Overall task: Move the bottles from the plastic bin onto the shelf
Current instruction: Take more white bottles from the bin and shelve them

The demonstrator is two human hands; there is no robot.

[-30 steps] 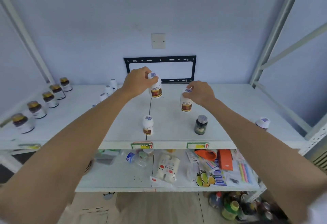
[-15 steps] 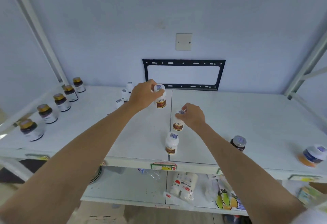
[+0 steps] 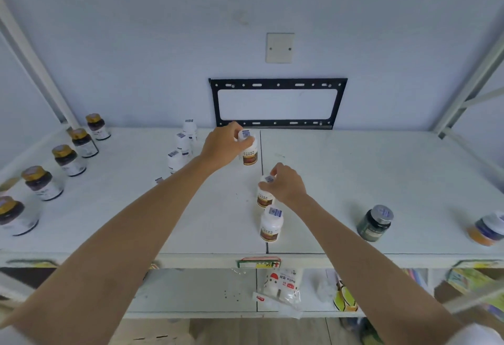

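Note:
On the white shelf (image 3: 368, 170) my left hand (image 3: 222, 147) grips the cap of a white bottle with a brown label (image 3: 248, 152), standing near the middle seam toward the back. My right hand (image 3: 285, 185) holds the top of a second white bottle (image 3: 264, 197) closer to me. A third white bottle (image 3: 271, 224) stands free just in front of it, so the three form a line along the seam. The plastic bin is out of view.
Gold-capped dark bottles (image 3: 66, 159) line the shelf's left edge. Small white bottles (image 3: 184, 142) stand behind my left arm. A dark jar (image 3: 375, 223) and an orange-based jar (image 3: 486, 227) sit at the right. A lower shelf (image 3: 196, 290) holds packets. A black bracket (image 3: 278, 103) hangs on the wall.
The view has shifted left and closer. My right hand has brought its bottle nearer to me, just behind the free bottle. My left hand stays on the rear bottle.

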